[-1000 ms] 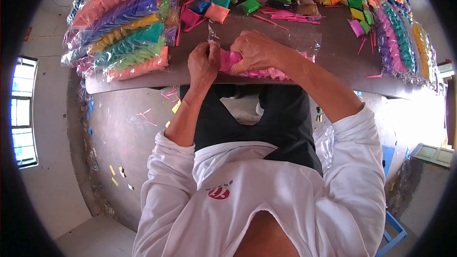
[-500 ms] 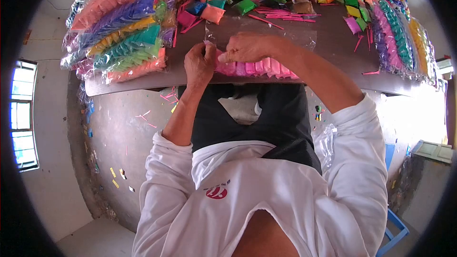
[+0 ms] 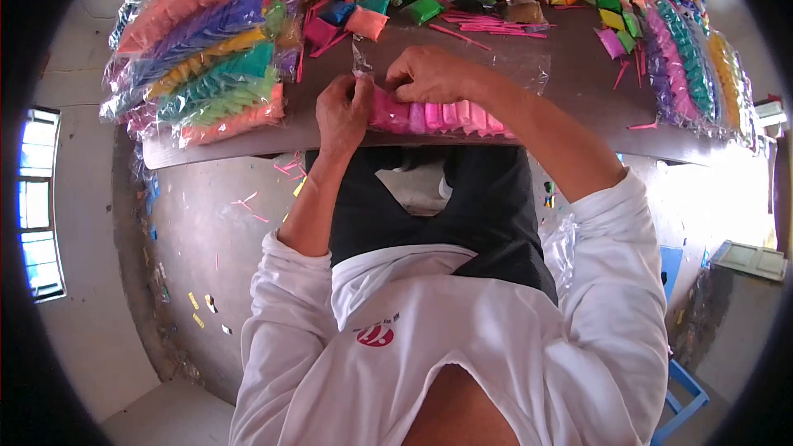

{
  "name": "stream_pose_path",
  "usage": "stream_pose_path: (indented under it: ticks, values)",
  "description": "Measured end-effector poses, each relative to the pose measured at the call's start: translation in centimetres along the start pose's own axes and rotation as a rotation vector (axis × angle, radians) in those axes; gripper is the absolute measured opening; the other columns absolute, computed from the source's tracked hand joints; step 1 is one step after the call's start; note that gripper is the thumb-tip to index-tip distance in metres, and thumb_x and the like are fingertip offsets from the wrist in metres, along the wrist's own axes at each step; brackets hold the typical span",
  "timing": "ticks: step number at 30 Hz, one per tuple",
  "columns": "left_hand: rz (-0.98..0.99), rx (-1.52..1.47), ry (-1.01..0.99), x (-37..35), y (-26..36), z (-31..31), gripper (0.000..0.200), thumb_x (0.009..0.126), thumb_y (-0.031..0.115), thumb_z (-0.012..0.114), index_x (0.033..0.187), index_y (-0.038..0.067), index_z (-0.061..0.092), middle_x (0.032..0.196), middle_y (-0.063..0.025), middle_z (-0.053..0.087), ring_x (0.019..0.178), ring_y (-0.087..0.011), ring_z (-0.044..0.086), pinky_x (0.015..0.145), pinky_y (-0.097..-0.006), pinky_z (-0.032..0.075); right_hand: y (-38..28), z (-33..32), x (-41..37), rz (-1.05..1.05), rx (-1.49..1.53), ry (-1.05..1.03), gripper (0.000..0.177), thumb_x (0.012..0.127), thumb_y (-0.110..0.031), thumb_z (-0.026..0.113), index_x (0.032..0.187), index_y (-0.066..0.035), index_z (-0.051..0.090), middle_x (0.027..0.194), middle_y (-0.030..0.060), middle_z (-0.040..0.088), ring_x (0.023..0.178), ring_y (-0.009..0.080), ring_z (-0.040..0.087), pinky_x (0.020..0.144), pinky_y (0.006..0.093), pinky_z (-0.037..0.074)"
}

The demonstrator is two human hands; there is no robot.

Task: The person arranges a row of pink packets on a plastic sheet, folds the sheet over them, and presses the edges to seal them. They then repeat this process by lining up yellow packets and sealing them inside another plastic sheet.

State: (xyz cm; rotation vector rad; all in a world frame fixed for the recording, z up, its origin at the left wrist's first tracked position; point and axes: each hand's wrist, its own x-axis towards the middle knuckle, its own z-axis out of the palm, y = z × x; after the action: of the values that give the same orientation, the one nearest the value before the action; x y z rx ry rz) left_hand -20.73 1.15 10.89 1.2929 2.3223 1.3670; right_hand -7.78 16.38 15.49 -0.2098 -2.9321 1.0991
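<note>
Two hands — left hand (image 3: 343, 111) pinching clear bag (image 3: 529, 74) | right hand (image 3: 421, 74) curled at pink packets (image 3: 438, 116)

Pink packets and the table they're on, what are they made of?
The pink packets look like thin, shiny plastic: they're creased and catch the light. The table could be wood or laminate: its dark brown top looks smooth and slightly glossy.

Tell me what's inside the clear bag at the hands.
A row of pink packets shows through the clear bag. The left hand covers its left end, and the right hand and forearm cross over it; whatever lies beneath them can't be seen.
</note>
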Motion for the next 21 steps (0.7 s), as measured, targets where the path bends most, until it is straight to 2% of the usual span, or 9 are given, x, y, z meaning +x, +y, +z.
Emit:
stream_pose_path:
  ticks: [1,4,7,10,11,14,15,18,21]
  values:
    - [-0.001,-0.019,-0.019,0.1,-0.2,0.0,0.033,0.090,0.029,0.060,0.082,-0.004,0.064,0.075,-0.0215,0.061,0.069,-0.0361,0.062,0.066,-0.0421,0.046,0.2,-0.2,0.0,-0.031,0.023,0.010,0.030,0.084,-0.023,0.064,0.105,-0.002,0.069,0.093,0.0128,0.071,0.085,0.0244,0.067,0.079,0.0362,0.051]
    - [0.012,-0.055,-0.052,0.0,-1.1,-0.1,0.035,0.091,0.031,0.060,0.083,-0.003,0.065,0.075,-0.0214,0.060,0.069,-0.0349,0.062,0.066,-0.0416,0.046,-0.4,-3.0,-1.7,0.077,0.102,0.190,0.034,0.088,-0.030,0.063,0.107,-0.002,0.069,0.095,0.0130,0.071,0.084,0.0250,0.066,0.078,0.0370,0.051]
    - [0.030,-0.035,-0.031,-0.1,-1.0,-0.2,0.037,0.091,0.033,0.060,0.084,-0.003,0.065,0.076,-0.0217,0.061,0.070,-0.0352,0.062,0.066,-0.0416,0.046,-1.3,-5.9,-4.7,0.244,0.086,0.053,0.052,0.088,-0.044,0.065,0.118,-0.002,0.064,0.105,0.0163,0.069,0.093,0.0287,0.066,0.085,0.0380,0.051]
    - [-0.005,-0.001,-0.014,0.0,-1.1,0.3,0.038,0.090,0.033,0.060,0.084,-0.004,0.064,0.076,-0.0217,0.062,0.070,-0.0353,0.062,0.066,-0.0414,0.047,-2.3,-4.9,-7.6,0.246,-0.161,0.044,0.072,0.083,-0.056,0.068,0.127,0.000,0.056,0.117,0.0198,0.064,0.106,0.0330,0.063,0.094,0.0402,0.048]
    - [0.005,0.008,0.001,0.0,-1.2,0.4,0.038,0.090,0.033,0.060,0.083,-0.004,0.064,0.076,-0.0216,0.062,0.070,-0.0352,0.062,0.066,-0.0413,0.047,-2.7,-3.9,-8.3,0.252,-0.194,0.041,0.083,0.075,-0.056,0.074,0.133,-0.001,0.051,0.128,0.0205,0.059,0.119,0.0352,0.055,0.104,0.0419,0.042]
    - [0.044,0.015,0.035,-0.2,-0.7,0.5,0.039,0.090,0.033,0.060,0.081,-0.005,0.064,0.076,-0.0215,0.062,0.070,-0.0348,0.062,0.066,-0.0411,0.047,-0.3,1.1,-8.7,0.021,-0.286,0.265,0.090,0.063,-0.058,0.079,0.127,0.000,0.056,0.123,0.0215,0.060,0.120,0.0363,0.053,0.102,0.0453,0.041]
    - [0.060,0.015,0.047,-0.3,-0.4,0.4,0.039,0.090,0.033,0.060,0.080,-0.005,0.063,0.076,-0.0215,0.062,0.070,-0.0347,0.062,0.066,-0.0411,0.047,0.0,1.9,-8.4,0.025,-0.311,0.312,0.085,0.060,-0.050,0.082,0.125,-0.002,0.058,0.121,0.0185,0.062,0.122,0.0347,0.052,0.104,0.0449,0.039]
    - [0.066,-0.029,0.066,-0.4,-0.4,0.3,0.035,0.089,0.028,0.061,0.080,-0.005,0.062,0.070,-0.0175,0.060,0.064,-0.0276,0.059,0.063,-0.0378,0.046,0.6,1.9,-8.2,-0.026,-0.295,0.283,0.071,0.065,-0.046,0.080,0.119,-0.004,0.062,0.117,0.0154,0.064,0.114,0.0333,0.056,0.101,0.0421,0.041]
    - [-0.011,-0.097,0.015,-0.6,0.1,0.1,0.032,0.089,0.024,0.063,0.079,-0.005,0.061,0.065,-0.0121,0.055,0.060,-0.0180,0.052,0.059,-0.0335,0.042,0.4,0.4,-8.1,-0.010,-0.220,0.185,0.064,0.070,-0.044,0.079,0.118,-0.004,0.064,0.113,0.0157,0.065,0.108,0.0335,0.058,0.097,0.0426,0.044]
